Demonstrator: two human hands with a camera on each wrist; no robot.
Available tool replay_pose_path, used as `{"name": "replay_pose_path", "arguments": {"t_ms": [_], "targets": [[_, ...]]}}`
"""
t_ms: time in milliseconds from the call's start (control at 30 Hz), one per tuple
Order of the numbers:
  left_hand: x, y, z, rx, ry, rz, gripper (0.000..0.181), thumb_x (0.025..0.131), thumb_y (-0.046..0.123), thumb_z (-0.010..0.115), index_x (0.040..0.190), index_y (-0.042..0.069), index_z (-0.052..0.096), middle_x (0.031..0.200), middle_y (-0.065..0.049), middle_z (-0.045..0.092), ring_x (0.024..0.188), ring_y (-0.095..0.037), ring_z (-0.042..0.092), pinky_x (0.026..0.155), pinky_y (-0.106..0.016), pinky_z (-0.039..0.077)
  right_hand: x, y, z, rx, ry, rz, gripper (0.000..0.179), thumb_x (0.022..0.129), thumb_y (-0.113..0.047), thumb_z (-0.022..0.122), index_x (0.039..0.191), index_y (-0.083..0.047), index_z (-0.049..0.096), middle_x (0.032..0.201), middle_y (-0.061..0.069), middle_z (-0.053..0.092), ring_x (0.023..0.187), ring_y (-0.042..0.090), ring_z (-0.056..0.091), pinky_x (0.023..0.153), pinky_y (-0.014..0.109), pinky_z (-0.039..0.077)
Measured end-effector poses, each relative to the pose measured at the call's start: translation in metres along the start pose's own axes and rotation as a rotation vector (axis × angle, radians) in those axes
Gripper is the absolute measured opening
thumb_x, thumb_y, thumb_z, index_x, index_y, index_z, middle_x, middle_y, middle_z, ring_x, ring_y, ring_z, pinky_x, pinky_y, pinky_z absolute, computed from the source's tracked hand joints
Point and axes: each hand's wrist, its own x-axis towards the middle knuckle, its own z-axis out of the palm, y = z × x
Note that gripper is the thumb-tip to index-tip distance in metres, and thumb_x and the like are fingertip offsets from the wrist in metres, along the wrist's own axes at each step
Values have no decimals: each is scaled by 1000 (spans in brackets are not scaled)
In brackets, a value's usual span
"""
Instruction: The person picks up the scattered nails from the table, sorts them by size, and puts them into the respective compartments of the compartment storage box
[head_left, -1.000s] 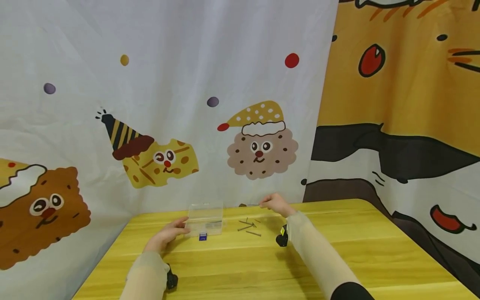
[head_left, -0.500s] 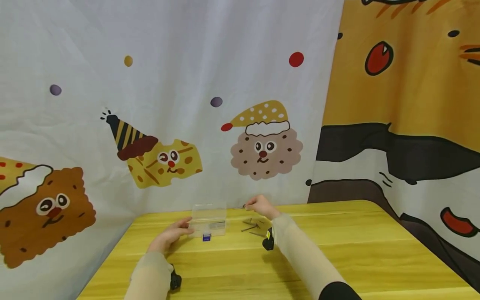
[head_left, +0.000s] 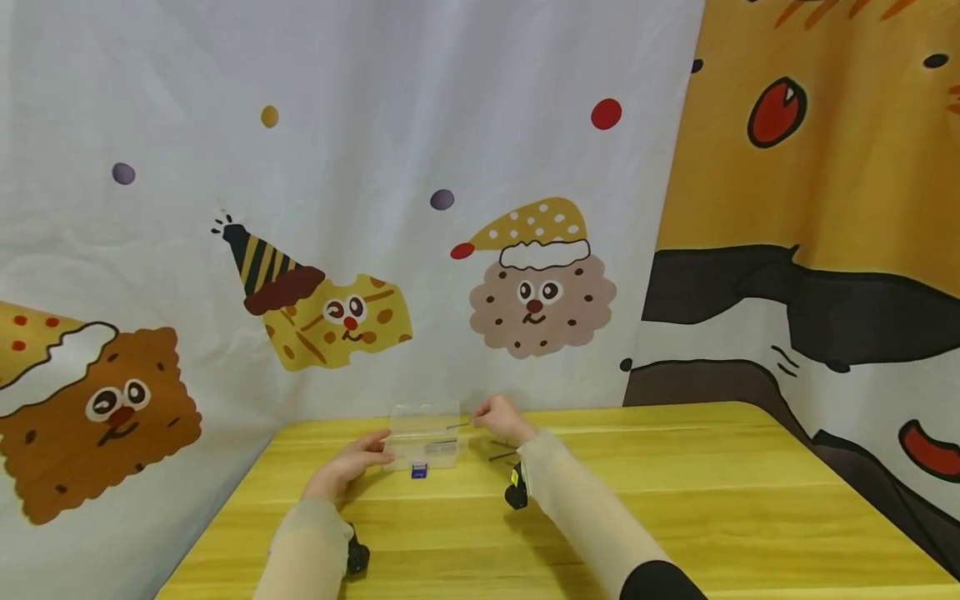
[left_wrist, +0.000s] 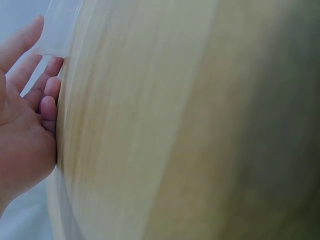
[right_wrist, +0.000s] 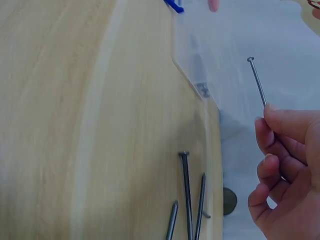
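Note:
My right hand (head_left: 504, 419) pinches a steel nail (right_wrist: 257, 82) between thumb and forefinger, its flat head pointing away from the fingers. The nail is in the air near the right side of a clear plastic box (head_left: 425, 422), whose lid stands raised at the back. A blue latch (head_left: 419, 471) is on the box's front. Several nails lie inside the box. My left hand (head_left: 351, 463) is at the box's left side, its fingers extended and touching the edge; in the left wrist view the hand (left_wrist: 25, 110) rests at the tabletop, some fingers loosely bent.
More loose nails (right_wrist: 187, 195) lie on the wooden table (head_left: 450, 533) under and beside my right hand. A white curtain (head_left: 360, 125) with cartoon prints hangs right behind the table's back edge.
My right hand has moved left with the nail, from beyond the loose nails to the box's right side. The left hand stays at the box. The head view has shifted slightly.

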Motion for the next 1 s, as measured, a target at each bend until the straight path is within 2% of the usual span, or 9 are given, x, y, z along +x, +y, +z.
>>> {"name": "replay_pose_path", "arguments": {"t_ms": [233,400,600,700,833,1000], "targets": [[-1,0,1,-9,9,2,68,93,17,67,150,3,34,147,-32,32,136,-47,28,108,-63,22,1,-8,13,-72,-11,-27,8,88,-4,69,87,2,74,89,12,71,67,14,57,62,30,49],[3,-3,-1,-6,3,2,69,92,19,68,151,4,34,148,-31,31,136,-47,29,108,-63,22,0,-17,20,-115,-23,-44,13,89,-1,65,82,4,74,86,13,71,58,12,46,63,30,47],[2,-2,0,-7,16,-7,68,91,18,68,150,4,36,147,-31,34,135,-46,31,108,-62,23,-1,-21,29,-169,-16,-20,15,89,-3,64,79,-2,76,81,4,70,50,11,41,53,26,41],[2,-3,0,-4,13,-11,68,92,18,68,150,5,36,147,-31,34,135,-46,31,108,-62,24,1,-19,35,-204,-11,-10,15,89,-6,65,80,-4,76,76,2,69,49,10,41,51,26,39],[2,-2,0,-5,8,-16,68,91,19,68,150,5,36,147,-31,33,136,-46,30,108,-63,23,3,-18,40,-254,9,-27,14,89,-8,66,80,-6,76,75,1,69,52,9,44,54,26,42],[2,-1,-1,-18,10,-31,69,92,19,68,151,6,35,148,-30,32,137,-46,28,108,-63,21,4,-21,44,-282,21,-32,10,88,-10,68,84,-10,77,84,1,71,60,9,54,60,28,48]]}}
